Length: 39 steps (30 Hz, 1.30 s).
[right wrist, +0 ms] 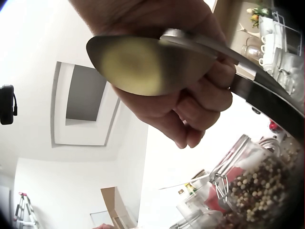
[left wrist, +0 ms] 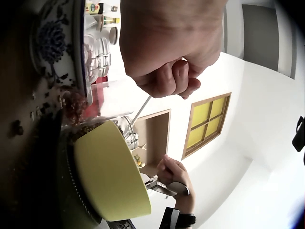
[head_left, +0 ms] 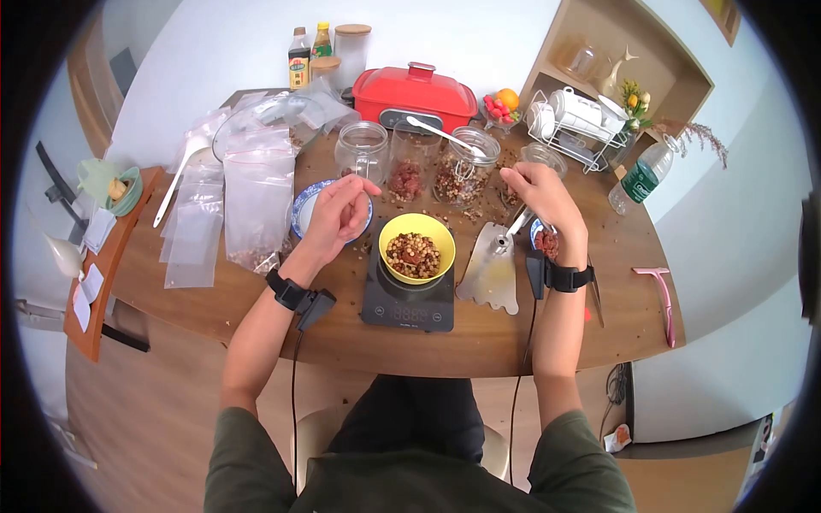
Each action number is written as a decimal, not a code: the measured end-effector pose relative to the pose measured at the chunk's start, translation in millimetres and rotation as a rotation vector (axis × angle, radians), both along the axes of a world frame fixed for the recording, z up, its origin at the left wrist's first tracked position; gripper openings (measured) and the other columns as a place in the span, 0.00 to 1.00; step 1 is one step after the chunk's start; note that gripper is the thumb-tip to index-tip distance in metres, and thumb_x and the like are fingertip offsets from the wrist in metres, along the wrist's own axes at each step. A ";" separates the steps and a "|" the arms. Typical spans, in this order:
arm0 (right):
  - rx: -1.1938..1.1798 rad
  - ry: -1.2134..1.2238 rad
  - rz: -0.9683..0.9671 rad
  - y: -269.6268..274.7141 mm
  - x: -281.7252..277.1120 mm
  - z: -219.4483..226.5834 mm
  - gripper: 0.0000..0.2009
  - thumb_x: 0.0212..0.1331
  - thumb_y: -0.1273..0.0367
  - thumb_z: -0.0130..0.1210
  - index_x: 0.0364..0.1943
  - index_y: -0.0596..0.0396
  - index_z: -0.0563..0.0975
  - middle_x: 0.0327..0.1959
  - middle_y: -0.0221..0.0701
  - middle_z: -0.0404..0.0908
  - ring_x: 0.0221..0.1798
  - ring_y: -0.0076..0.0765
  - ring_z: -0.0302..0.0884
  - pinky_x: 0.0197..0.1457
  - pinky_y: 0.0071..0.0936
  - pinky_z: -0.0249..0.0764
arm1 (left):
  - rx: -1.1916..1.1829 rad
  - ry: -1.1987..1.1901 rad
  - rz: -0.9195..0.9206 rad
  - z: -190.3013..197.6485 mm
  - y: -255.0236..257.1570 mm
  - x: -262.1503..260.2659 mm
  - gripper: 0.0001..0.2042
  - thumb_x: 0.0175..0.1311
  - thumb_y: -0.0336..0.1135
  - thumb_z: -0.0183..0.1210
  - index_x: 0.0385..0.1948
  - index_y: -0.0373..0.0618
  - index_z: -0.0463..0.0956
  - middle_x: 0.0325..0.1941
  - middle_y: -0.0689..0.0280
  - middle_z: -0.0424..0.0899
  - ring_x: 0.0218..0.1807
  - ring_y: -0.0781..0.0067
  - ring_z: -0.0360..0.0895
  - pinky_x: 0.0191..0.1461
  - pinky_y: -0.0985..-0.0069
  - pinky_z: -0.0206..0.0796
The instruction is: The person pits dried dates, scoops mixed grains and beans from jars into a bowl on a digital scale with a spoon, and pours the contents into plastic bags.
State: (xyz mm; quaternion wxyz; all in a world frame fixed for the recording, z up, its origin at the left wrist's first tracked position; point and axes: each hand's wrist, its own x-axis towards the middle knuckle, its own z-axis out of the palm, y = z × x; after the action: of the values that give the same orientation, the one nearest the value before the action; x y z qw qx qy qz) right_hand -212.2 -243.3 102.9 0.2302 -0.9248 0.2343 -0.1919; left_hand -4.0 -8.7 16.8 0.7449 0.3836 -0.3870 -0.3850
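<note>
The left hand [head_left: 342,209] covers part of the blue-and-white plate [head_left: 304,210], and what is inside its curled fingers is hidden. The right arm [head_left: 560,338] covers part of a small bowl [head_left: 535,230]. The numbers on the black scale [head_left: 385,295] are too dim to read, and the writing on the dark bottle [head_left: 298,58] is too small. The left wrist view shows only the outside of the yellow bowl [left wrist: 112,171]. In the right wrist view, the metal spoon [right wrist: 136,67] blocks some of the right hand [right wrist: 190,102], and the jar [right wrist: 257,186] fades into darkness.
</note>
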 end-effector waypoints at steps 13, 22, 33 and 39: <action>-0.015 -0.010 -0.024 3.2 -0.9 -2.0 0.19 0.60 0.60 0.50 0.20 0.63 0.72 0.12 0.28 0.62 0.19 0.22 0.56 0.24 0.27 0.57 | -0.129 0.270 -0.145 -28.1 2.8 5.3 0.18 0.69 0.45 0.40 0.31 0.39 0.71 0.10 0.73 0.61 0.08 0.86 0.49 0.12 0.86 0.39; -0.037 0.010 -0.022 0.5 -1.4 0.0 0.19 0.61 0.60 0.49 0.21 0.64 0.71 0.14 0.30 0.64 0.21 0.23 0.58 0.26 0.27 0.59 | -0.157 0.315 -0.191 -28.2 0.7 7.2 0.18 0.69 0.46 0.40 0.29 0.42 0.70 0.11 0.72 0.62 0.09 0.85 0.50 0.13 0.86 0.41; -0.264 -0.136 -0.022 48.9 -10.2 23.2 0.16 0.60 0.63 0.52 0.24 0.63 0.73 0.13 0.32 0.65 0.19 0.24 0.57 0.23 0.26 0.58 | -0.140 0.338 -0.174 -28.9 -0.6 8.4 0.18 0.68 0.47 0.42 0.27 0.43 0.71 0.11 0.73 0.62 0.09 0.85 0.50 0.12 0.86 0.42; -0.107 -0.044 0.142 91.9 0.8 25.9 0.12 0.59 0.65 0.53 0.27 0.62 0.74 0.15 0.29 0.69 0.19 0.22 0.61 0.25 0.24 0.61 | -0.125 0.341 -0.207 -30.7 -2.9 7.3 0.18 0.67 0.47 0.42 0.26 0.42 0.72 0.10 0.72 0.63 0.08 0.84 0.50 0.11 0.86 0.42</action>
State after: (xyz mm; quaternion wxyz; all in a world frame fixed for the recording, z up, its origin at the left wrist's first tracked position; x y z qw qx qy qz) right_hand -211.4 -151.4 128.8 0.1988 -0.9457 0.1523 -0.2073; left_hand 3.3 -11.6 -13.9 0.7785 0.2241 -0.3157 -0.4940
